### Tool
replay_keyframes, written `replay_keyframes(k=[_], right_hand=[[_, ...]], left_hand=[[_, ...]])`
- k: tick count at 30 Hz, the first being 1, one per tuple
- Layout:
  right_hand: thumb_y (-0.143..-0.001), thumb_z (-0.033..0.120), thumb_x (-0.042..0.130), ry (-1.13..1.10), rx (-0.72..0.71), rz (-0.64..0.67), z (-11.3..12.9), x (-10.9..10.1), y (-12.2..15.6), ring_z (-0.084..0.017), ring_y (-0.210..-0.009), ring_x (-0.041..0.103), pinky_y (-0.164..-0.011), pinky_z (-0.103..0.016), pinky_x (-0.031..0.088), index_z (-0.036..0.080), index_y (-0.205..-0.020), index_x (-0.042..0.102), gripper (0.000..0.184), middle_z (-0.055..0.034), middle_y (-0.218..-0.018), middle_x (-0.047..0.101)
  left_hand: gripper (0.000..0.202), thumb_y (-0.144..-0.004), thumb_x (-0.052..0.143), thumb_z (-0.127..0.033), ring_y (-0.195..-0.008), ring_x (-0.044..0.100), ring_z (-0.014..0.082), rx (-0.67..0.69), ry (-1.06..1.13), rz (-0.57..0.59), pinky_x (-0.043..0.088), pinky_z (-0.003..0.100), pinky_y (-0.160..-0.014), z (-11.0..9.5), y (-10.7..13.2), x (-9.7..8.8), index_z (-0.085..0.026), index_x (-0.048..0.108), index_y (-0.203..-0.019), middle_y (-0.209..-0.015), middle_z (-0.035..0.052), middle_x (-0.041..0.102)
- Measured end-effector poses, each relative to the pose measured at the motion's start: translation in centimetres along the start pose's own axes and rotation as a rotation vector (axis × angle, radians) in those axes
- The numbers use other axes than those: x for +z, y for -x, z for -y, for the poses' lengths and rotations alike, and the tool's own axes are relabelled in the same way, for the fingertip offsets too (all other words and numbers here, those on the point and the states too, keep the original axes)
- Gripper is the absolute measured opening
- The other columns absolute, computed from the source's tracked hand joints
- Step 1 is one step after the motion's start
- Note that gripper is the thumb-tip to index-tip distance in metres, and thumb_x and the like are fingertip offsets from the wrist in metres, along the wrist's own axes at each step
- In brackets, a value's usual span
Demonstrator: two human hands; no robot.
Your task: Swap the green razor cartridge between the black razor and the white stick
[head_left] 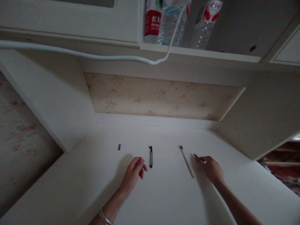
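Note:
My right hand (pixel 211 168) pinches a small thin piece with a dark green tip (pixel 196 155) over the white desk; its other end is hidden by my fingers. Just left of that hand lies a slim white stick with a dark end (pixel 187 163), perhaps a toothbrush. My left hand (pixel 134 172) hovers above the desk with nothing in it, its fingers loosely bent and partly apart. Nearest to it is a thin black pen-like object (pixel 151 157), too small to name surely. Farther left sits a small dark green rectangular piece (pixel 119 147).
The white desk (pixel 159 200) has side panels left and right and a flower-patterned wall behind. Overhead, a shelf holds several plastic water bottles (pixel 153 23). A white cable (pixel 105 57) hangs across the upper view.

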State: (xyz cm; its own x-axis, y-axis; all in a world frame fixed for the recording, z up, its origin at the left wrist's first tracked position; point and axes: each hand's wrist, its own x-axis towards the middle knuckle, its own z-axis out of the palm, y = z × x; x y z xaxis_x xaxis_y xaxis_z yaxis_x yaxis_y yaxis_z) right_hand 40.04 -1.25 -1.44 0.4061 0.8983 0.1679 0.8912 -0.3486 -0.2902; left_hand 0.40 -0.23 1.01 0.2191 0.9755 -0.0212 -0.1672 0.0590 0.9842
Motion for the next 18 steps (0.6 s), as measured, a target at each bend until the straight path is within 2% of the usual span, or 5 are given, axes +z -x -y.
replay_keyframes(k=[3,10,18], right_hand=[[-0.087,0.059,0.045,0.002,0.054,0.030,0.2,0.3,0.3,-0.027,-0.083,0.064,-0.064,-0.031,0.043,0.025,-0.093,0.075,0.046,-0.0084,-0.106,0.066],[-0.084,0.062,0.046,-0.030,0.075,0.058,1.1,0.5,0.3,-0.028,-0.081,0.065,-0.062,-0.032,0.044,0.023,-0.089,0.075,0.048,-0.0100,-0.104,0.068],[-0.083,0.069,0.043,-0.116,0.055,-0.037,1.9,-0.7,0.7,-0.026,-0.080,0.064,-0.065,-0.032,0.044,0.024,-0.083,0.075,0.056,-0.0085,-0.099,0.068]], left_hand=[[0.039,-0.088,0.050,-0.056,-0.051,0.044,0.0100,-0.004,0.004,0.003,0.031,0.022,-0.047,0.0,0.0,0.0,-0.017,0.051,-0.087,-0.070,0.0023,0.060],[0.040,-0.087,0.051,-0.057,-0.051,0.045,0.0100,0.001,-0.012,0.001,0.032,0.022,-0.048,-0.1,0.1,0.0,-0.017,0.053,-0.086,-0.070,0.0020,0.060],[0.041,-0.085,0.052,-0.056,-0.050,0.044,0.0102,0.040,-0.043,-0.017,0.032,0.022,-0.047,-1.0,0.1,-0.6,-0.015,0.056,-0.082,-0.070,0.0035,0.060]])
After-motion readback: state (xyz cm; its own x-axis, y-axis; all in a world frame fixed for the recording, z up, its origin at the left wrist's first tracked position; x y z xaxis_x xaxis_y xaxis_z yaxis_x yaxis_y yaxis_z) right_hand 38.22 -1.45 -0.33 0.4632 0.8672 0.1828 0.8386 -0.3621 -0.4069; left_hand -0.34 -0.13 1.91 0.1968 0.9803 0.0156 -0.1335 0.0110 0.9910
